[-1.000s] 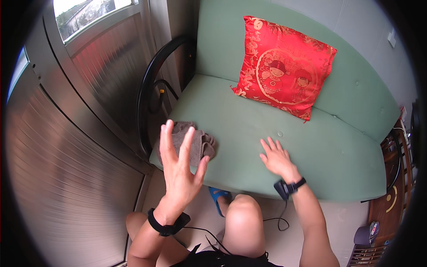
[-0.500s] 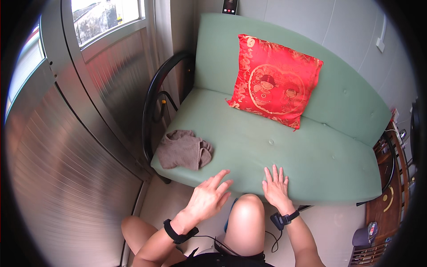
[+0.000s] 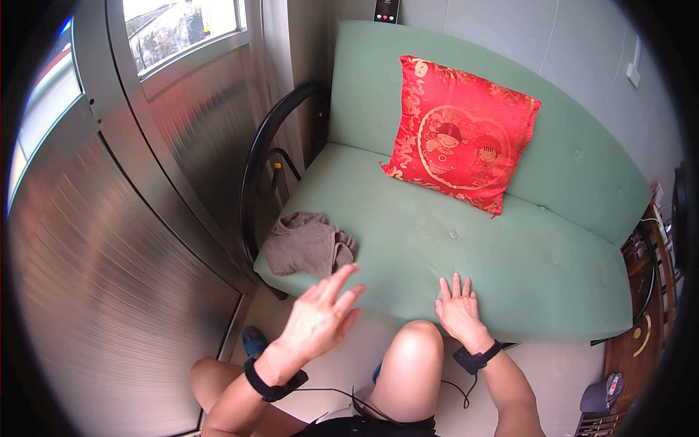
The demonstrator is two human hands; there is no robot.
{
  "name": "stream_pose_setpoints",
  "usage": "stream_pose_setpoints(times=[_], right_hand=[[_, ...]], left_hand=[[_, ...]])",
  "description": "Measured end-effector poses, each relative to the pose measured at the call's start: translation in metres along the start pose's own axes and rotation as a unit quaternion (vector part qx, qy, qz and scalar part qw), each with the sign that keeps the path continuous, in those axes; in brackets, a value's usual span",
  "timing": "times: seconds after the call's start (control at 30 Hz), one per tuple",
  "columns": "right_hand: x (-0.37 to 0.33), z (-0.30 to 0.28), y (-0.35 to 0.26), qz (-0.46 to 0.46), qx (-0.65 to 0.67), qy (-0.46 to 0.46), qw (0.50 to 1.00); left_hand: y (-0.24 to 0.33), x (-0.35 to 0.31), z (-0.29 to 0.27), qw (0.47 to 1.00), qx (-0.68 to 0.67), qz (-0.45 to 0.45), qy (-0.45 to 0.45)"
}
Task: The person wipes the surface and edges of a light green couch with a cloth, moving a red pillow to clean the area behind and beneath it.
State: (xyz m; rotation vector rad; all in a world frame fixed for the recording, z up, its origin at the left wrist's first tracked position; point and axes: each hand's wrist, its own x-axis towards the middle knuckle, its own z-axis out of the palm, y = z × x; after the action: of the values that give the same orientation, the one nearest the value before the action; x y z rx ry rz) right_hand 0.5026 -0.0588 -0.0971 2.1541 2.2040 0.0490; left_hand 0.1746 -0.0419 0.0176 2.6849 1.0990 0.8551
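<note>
My left hand (image 3: 321, 306) hovers over the front edge of a green sofa (image 3: 408, 247), its fingers apart and holding nothing. Just beyond its fingertips lies a crumpled grey-brown cloth (image 3: 300, 246), on the seat's left front corner. Whether the fingertips touch the cloth I cannot tell. My right hand (image 3: 459, 307) rests on the front of the seat with fingers spread, and the padding dents slightly near it. Against the backrest leans a red cushion (image 3: 466, 138) with gold patterns and two cartoon figures. Black straps with small boxes sit on both wrists.
A black curved metal armrest (image 3: 251, 160) bounds the sofa's left, beside a ribbed metal door (image 3: 124, 291). At the right stands brown wooden furniture (image 3: 641, 335), with a purplish item (image 3: 598, 397) near it. Cables (image 3: 466, 397) hang from the wrist boxes by my knees.
My left hand has moved left and a little farther forward, toward the cloth. My right hand stays on the seat. The whole view has shifted slightly.
</note>
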Motion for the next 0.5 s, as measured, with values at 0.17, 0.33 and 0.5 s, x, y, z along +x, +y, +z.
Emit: stream_pose_setpoints(times=[0.17,0.33,0.5], right_hand=[[0.003,-0.008,-0.001,-0.009,-0.042,-0.023,0.999],[0.004,-0.040,0.015,-0.039,0.023,-0.110,0.993],[-0.017,-0.166,0.052,-0.031,0.162,0.048,0.985]], left_hand=[[-0.043,0.024,-0.079,0.945,0.040,-0.113,0.305],[-0.060,0.009,-0.064,0.911,-0.238,-0.186,0.282],[-0.035,0.028,-0.101,0.858,-0.317,-0.092,0.393]])
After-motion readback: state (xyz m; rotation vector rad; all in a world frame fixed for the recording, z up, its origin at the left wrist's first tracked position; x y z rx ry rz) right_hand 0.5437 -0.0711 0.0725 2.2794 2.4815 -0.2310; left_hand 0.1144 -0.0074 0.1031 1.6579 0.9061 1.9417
